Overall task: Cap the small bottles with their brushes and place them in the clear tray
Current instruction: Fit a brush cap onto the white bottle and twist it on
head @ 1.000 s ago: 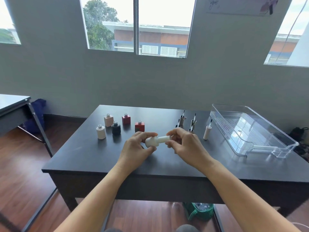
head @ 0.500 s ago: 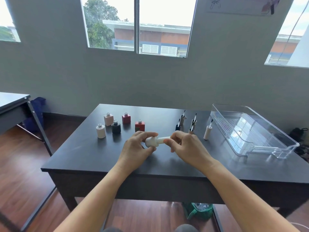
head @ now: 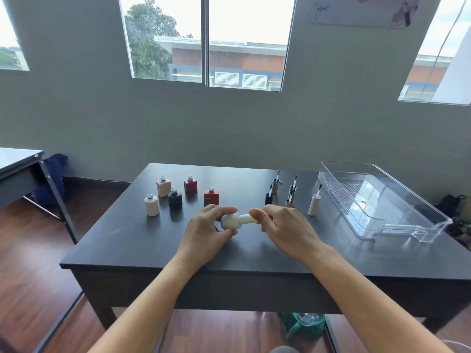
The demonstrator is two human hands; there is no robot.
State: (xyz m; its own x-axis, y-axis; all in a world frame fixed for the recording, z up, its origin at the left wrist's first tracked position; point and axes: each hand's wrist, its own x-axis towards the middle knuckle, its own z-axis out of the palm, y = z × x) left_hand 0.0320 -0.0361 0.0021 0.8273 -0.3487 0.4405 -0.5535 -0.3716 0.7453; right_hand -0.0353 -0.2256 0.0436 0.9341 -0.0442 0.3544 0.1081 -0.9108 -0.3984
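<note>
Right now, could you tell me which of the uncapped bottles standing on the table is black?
The black bottle, in the middle of the group, between the cream bottle and the red bottle; the others are cream, pink or red.

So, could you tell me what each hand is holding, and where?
Left hand grips the small white round bottle by its body; right hand pinches its white cylindrical cap.

On the table (head: 127, 248), five open bottles (head: 174, 198) are standing left of my hands; brush caps (head: 291, 193) and the tray (head: 377, 200) are sitting to their right.
</note>
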